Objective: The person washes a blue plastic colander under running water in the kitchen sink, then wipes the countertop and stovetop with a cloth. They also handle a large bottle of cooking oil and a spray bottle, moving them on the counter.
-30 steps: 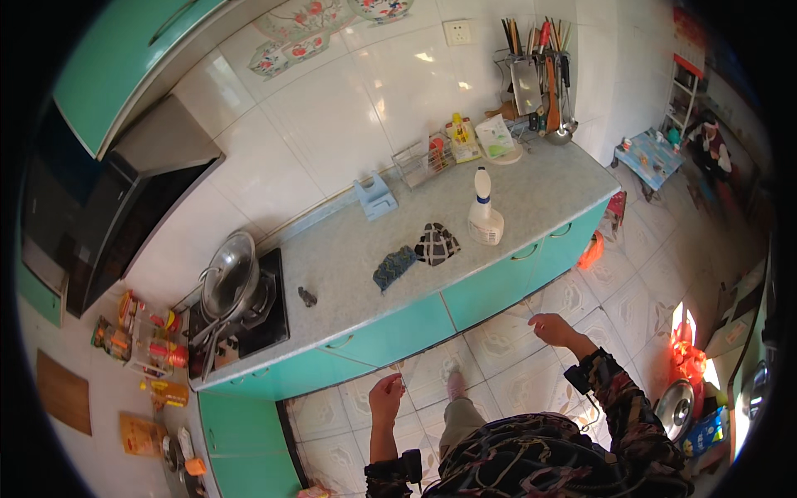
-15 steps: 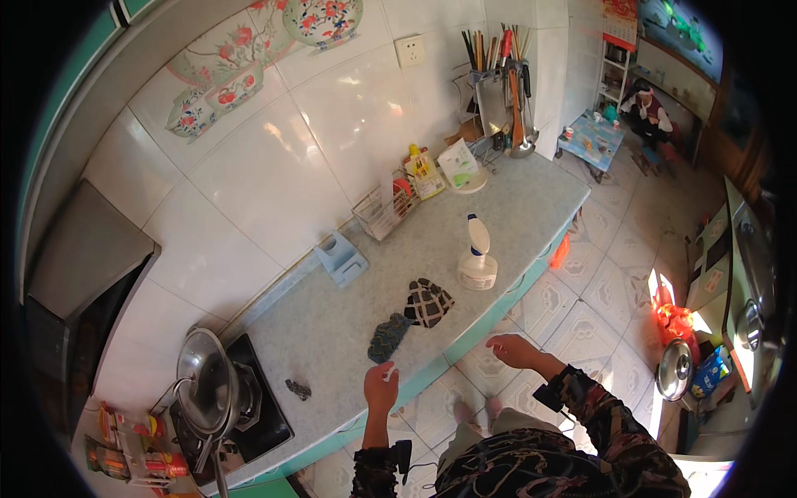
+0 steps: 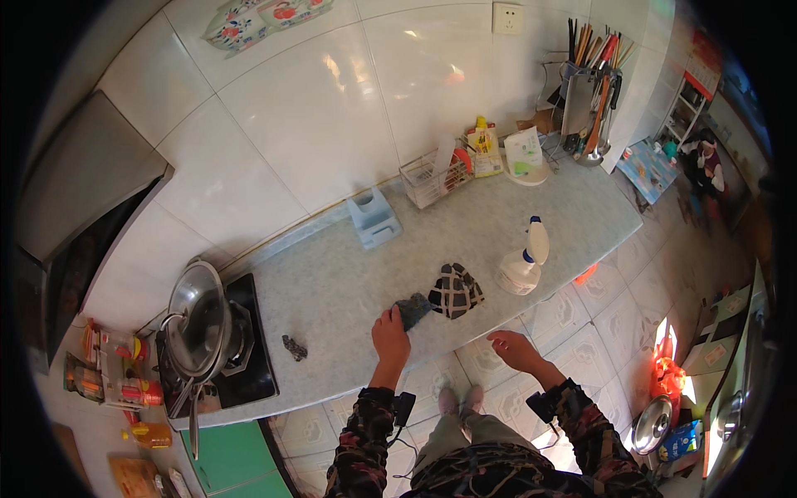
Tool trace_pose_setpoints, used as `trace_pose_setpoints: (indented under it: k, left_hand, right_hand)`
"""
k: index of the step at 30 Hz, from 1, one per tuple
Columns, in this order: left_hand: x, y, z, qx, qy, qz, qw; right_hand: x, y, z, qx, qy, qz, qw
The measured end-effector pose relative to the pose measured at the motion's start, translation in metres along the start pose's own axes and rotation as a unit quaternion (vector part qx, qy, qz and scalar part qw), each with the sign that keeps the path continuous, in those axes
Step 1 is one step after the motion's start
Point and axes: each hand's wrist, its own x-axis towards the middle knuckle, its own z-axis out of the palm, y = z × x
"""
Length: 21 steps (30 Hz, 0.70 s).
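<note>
- Worktop point(image 3: 336, 286): pale and mottled, it runs across the scene and carries the cloths and the bottle.
- Hob point(image 3: 261, 369): black, at the worktop's left end, with a steel pan point(image 3: 198, 324) on it, well apart from both hands.
- Spray bottle point(image 3: 520, 270): white with a blue collar, upright near the front edge, to the right of the cloths; neither hand touches it.
- Left hand point(image 3: 390, 338): it has just come forward over the front edge and reached the blue-grey cloth, so the work now has its first contact. Its grip is partly curled, fingertips at the cloth's left end; I cannot tell whether they pinch it or only rest there.
- Right hand point(image 3: 513, 350): at the front edge, its grip loosely open with nothing in it, apart from the cloths and below the checked one in the view.
- Checked cloth point(image 3: 455, 290): dark with pale bands, flat on the worktop, right beside the blue-grey one.
- Blue-grey cloth point(image 3: 413, 310): on the worktop, between the left grip and the checked cloth, partly behind the fingers and looking more bunched than half a second ago.
- Dark scrap point(image 3: 294, 348): between hob and left hand, untouched.
</note>
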Motion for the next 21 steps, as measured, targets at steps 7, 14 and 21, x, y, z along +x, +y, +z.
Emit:
trace_pose_setpoints:
  k: [7, 14, 21]
  left_hand:
    - [0.003, -0.037, 0.008, -0.184, -0.021, -0.118, 0.976]
    - [-0.008, 0.012, -0.003, -0.147, 0.095, -0.028, 0.984]
    - [-0.004, 0.027, -0.001, -0.131, -0.032, -0.161, 0.978]
  right_hand:
    - [0.012, 0.008, -0.003, 0.0, -0.01, -0.014, 1.0]
    - [0.039, 0.001, 0.007, 0.027, 0.019, -0.064, 0.997]
    - [0.071, -0.014, 0.016, 0.03, 0.072, -0.131, 0.988]
